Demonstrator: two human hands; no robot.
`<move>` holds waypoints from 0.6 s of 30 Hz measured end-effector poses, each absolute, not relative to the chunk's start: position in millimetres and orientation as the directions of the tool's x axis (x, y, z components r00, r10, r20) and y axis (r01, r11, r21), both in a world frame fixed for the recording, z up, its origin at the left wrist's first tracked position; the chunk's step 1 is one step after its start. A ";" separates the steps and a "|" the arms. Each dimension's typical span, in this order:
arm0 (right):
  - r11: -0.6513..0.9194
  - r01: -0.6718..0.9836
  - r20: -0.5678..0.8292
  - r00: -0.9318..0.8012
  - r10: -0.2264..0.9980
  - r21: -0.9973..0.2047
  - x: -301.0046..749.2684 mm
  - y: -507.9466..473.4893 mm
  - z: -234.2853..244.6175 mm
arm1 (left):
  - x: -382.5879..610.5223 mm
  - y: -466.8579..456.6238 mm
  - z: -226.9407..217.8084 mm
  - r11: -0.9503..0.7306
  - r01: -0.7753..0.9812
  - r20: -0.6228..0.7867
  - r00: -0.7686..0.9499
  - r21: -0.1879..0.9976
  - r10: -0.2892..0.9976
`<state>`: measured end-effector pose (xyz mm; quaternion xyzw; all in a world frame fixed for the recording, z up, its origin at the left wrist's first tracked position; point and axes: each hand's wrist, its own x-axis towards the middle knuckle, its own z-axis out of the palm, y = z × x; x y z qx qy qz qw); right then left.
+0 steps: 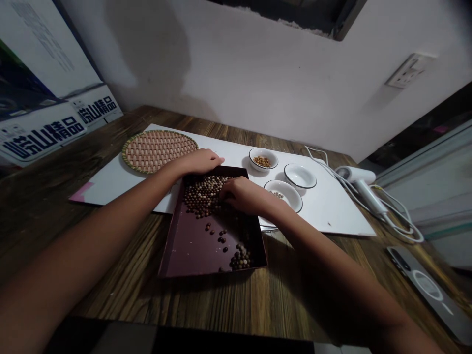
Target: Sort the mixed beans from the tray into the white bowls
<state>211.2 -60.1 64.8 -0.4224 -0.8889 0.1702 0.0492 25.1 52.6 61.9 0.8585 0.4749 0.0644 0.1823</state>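
A shallow dark maroon box [186,246] sits on the table in front of me. Brown, dark and pale beads [202,191] are heaped at its far end, a few lie scattered in the middle, and a small pile [241,257] fills the near right corner. My left hand [202,161] is closed at the box's far left rim, its fingertips partly hidden. Reaching in over the right wall, my right hand [241,194] has its fingers curled down among the beads; what they pinch is hidden.
Right of the box, a white bowl [263,160] holds brown beads, a nearer bowl [291,196] holds pale ones, and another bowl [300,176] stands beside them. A woven tray [158,150] lies on the white board [332,211]. Rightward are a corded hair dryer [363,184] and a phone [427,290].
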 end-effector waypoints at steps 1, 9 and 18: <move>0.590 0.726 -0.049 -0.644 0.763 -0.353 211.9 -59.8 63.9 | 25.0 53.0 61.5 -0.486 0.787 -0.059 0.545 0.379 0.837; 0.605 0.705 -0.018 -0.657 0.754 -0.370 210.3 -62.4 61.3 | 24.0 55.7 59.0 -0.503 0.774 -0.045 0.560 0.383 0.827; 0.642 0.670 -0.029 -0.700 0.714 -0.374 209.3 -63.3 66.4 | 23.7 55.4 58.9 -0.503 0.769 -0.030 0.558 0.394 0.829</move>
